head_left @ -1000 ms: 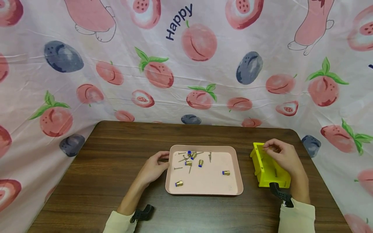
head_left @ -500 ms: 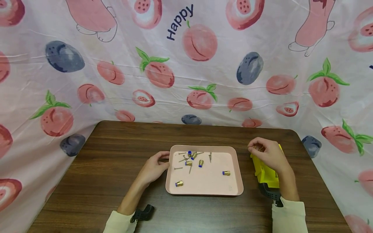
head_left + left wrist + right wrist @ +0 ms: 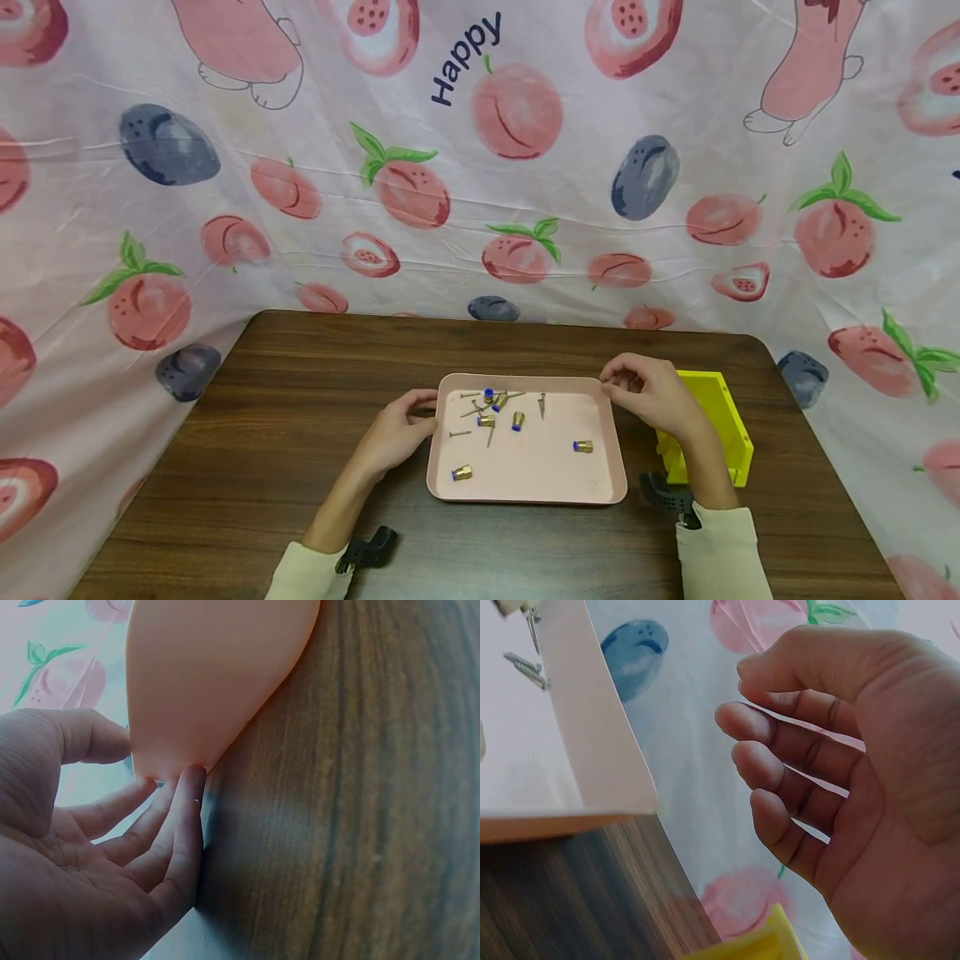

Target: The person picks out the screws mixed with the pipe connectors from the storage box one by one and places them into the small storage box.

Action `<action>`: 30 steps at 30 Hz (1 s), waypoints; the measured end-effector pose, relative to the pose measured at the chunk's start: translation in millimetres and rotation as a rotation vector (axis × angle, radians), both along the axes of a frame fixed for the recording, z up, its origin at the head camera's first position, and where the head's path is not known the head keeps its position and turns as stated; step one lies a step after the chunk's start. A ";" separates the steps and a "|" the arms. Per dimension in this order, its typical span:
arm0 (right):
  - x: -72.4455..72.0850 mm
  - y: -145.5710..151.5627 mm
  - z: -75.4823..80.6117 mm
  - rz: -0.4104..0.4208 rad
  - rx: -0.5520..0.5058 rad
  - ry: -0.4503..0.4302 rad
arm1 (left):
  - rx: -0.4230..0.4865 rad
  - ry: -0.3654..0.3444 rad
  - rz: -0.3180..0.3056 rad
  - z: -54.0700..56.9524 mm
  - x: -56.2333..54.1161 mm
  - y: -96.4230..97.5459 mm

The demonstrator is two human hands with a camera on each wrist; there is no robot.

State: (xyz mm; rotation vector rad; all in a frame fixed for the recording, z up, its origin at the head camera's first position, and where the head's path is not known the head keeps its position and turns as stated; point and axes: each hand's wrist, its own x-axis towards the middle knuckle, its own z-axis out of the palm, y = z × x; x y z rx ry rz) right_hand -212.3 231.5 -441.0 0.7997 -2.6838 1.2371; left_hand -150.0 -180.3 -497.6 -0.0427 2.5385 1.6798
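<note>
Right hand (image 3: 647,390) farther left, tray (image 3: 543,479) lengthwise left-to-right

Head view faces forward, down; close wrist views seemingly share the tray (image 3: 547,468).

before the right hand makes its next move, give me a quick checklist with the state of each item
1. Left hand touching the left wall of the pink tray: ok.
2. Tray flat on the wooden table: ok.
3. Right hand free: ok as far as seen; no piece shows in its fingers.
4. Lone blue-collared brass fitting near the tray's right side, clear of other pieces: ok.
5. Screws well separated from the other fittings: not ok; several are crowded together at upper left.
6. Yellow bin contents: cannot tell; the right forearm hides part.
</note>
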 end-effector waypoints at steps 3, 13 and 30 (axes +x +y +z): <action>-3.1 -7.2 -2.0 0.025 -0.001 0.020 | -0.003 0.002 0.000 0.2 0.8 0.6; -14.2 -36.3 3.0 0.098 -0.012 0.019 | 0.000 0.008 0.004 -0.4 1.2 0.9; -40.0 -84.9 -3.8 0.255 -0.015 -0.092 | -0.010 0.015 0.004 -0.6 2.2 2.1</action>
